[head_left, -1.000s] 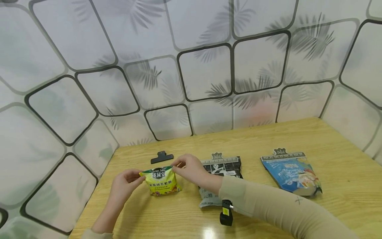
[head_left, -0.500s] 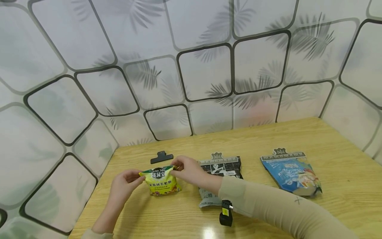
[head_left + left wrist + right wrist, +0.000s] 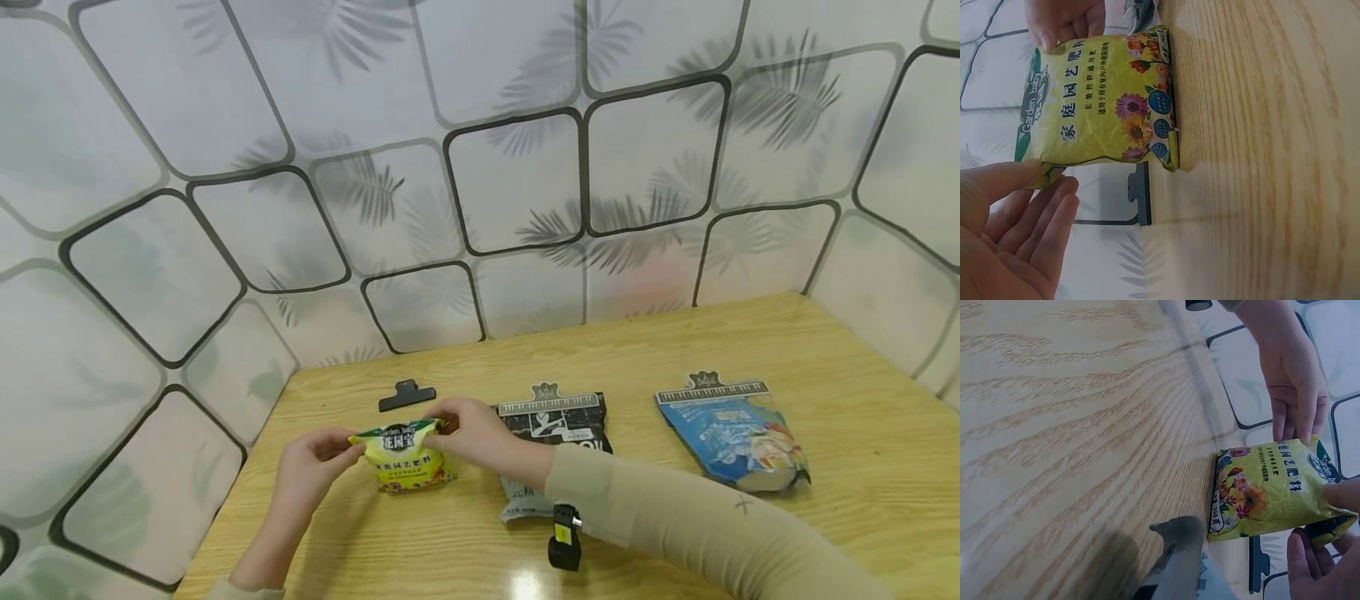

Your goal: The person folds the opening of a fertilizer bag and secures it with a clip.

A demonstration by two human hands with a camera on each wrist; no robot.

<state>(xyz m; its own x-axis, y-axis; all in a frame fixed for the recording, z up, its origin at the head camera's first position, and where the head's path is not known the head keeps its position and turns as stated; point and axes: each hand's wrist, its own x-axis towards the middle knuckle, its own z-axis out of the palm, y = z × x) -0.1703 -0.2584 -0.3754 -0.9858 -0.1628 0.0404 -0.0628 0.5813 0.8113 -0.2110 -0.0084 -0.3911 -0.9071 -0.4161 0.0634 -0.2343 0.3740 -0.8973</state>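
In the head view a small yellow bag of garden fertilizer (image 3: 405,462) stands upright on the table, its green top edge uppermost. My left hand (image 3: 309,462) pinches its upper left corner between thumb and fingers. At the upper right corner my right hand (image 3: 474,433) does the same, thumb on the printed front and fingers behind. The left wrist view shows the bag's (image 3: 1100,103) flowery lower front, with the left thumb (image 3: 1007,178) on the near corner. In the right wrist view that corner of the bag (image 3: 1272,494) is folded over by the right fingers (image 3: 1307,559).
Behind the fertilizer bag a black bag clip (image 3: 407,395) lies on the wooden table (image 3: 420,550). A black and grey bag (image 3: 558,425) with a piano-patterned clip is partly under my right forearm. Farther right lies a clipped blue bag (image 3: 731,437). Patterned walls (image 3: 517,183) enclose the table.
My right hand has slid a little left and down at the bag's upper right corner, its thumb now farther over the front. The left hand holds its place.
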